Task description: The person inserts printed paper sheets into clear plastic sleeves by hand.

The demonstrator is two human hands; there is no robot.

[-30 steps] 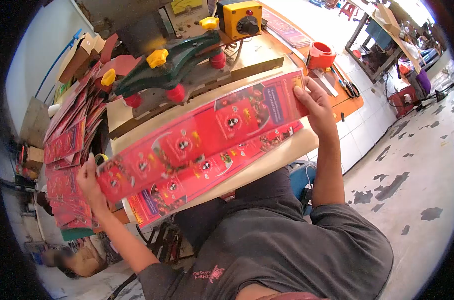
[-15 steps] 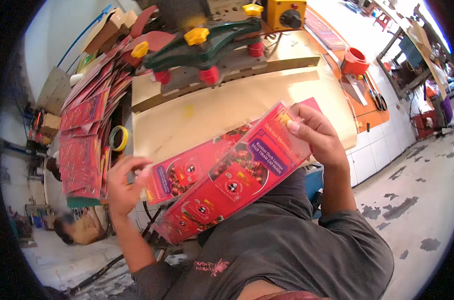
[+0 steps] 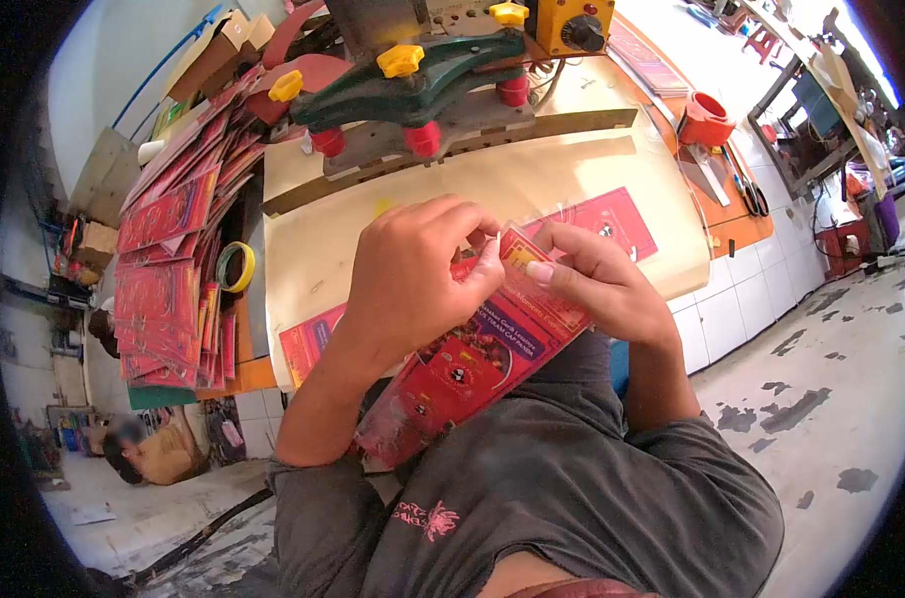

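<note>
A long red printed strip (image 3: 462,371) with a clear plastic edge slants over my lap. My right hand (image 3: 607,284) pinches its upper end, the thumb lying on the printed face. At the corner of that same end is my left hand (image 3: 422,269), thumb and forefinger pressed together on a small pale bit at the plastic edge. Beneath both hands, another red printed strip (image 3: 612,221) lies on the cream work surface (image 3: 343,237), its middle hidden by my hands and the held strip.
Behind the surface stands a machine with a green clamp (image 3: 412,85), yellow knobs and a yellow control box (image 3: 572,27). Red printed pieces (image 3: 158,299) are heaped at left beside a yellow tape roll (image 3: 235,267). At right are a red tape dispenser (image 3: 706,118) and scissors (image 3: 751,191). A person (image 3: 158,453) sits lower left.
My left hand has come from the left side to the strip's upper end and closed there. My right hand has brought the held strip down and tilted it over my lap.
</note>
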